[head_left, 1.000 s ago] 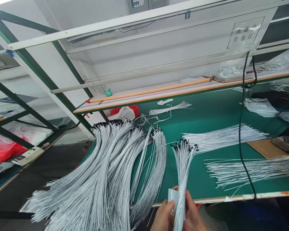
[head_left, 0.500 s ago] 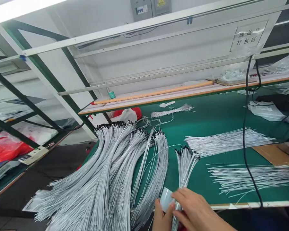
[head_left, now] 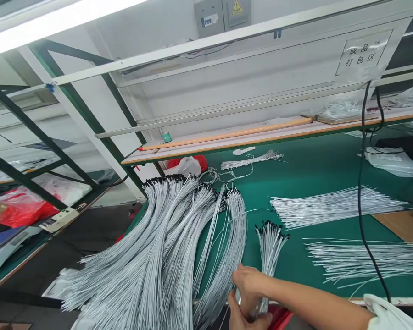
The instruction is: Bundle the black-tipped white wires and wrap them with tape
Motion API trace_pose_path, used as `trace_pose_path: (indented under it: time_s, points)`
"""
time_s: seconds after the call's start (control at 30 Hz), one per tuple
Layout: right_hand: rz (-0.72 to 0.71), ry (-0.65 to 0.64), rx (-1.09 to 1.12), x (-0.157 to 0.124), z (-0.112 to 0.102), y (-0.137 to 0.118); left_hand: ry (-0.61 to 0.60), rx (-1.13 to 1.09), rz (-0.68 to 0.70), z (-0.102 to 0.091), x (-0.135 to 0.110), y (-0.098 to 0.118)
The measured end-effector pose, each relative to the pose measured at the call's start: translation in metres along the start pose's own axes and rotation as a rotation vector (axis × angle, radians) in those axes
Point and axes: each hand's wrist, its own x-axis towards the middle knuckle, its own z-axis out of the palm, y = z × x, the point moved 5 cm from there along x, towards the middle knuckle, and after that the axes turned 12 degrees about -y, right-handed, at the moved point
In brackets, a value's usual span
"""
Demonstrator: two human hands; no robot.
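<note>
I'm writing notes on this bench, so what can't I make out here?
Head view:
Bundle at the hands: lower end, hidden by the left hand and bottom edge.
Left pile: some lower ends, cut off by the bottom edge.
Lower-right bundle: far ends, cut off by the right edge.

The right hand (head_left: 250,284) now reaches across the strand bundle (head_left: 270,256) to its left side — forearm (head_left: 313,298) over it, pale sheet (head_left: 237,295) nearly hidden — and a white sleeve (head_left: 392,312) comes into view at near right.
</note>
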Motion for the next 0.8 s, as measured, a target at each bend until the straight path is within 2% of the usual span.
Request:
trace_pose_path:
  time_s: [0.1, 0.17, 0.23, 0.37, 0.47, 0.6, 0.7, 0.8]
  points:
    - [0.112, -0.056, -0.133, -0.009, -0.008, -0.01, 0.0, -0.211, 0.062, 0.004, 0.004, -0.004]
    - [0.103, -0.031, -0.068, -0.019, -0.017, -0.014, -0.023, -0.374, 0.101, 0.006, 0.009, -0.002]
    - [0.018, 0.016, 0.055, -0.03, -0.022, -0.014, -0.042, -0.435, 0.114, 0.003, 0.014, 0.003]
    - [-0.218, 0.247, 0.325, -0.059, -0.025, 0.005, -0.186, -0.311, 0.048, -0.007, 0.018, 0.017]
    - [-0.179, 0.39, 0.43, -0.079, -0.019, 0.033, -0.293, -0.27, -0.085, -0.01, 0.01, 0.03]
    - [-0.14, 0.547, 0.511, -0.098, -0.003, 0.057, -0.39, -0.373, -0.138, 0.002, -0.007, 0.055]
    - [-0.154, 0.647, 0.57, -0.103, 0.01, 0.066, -0.351, -0.403, -0.208, 0.013, -0.018, 0.062]
    - [-0.163, 0.679, 0.596, -0.098, 0.025, 0.07, -0.315, -0.353, -0.215, 0.019, -0.02, 0.06]
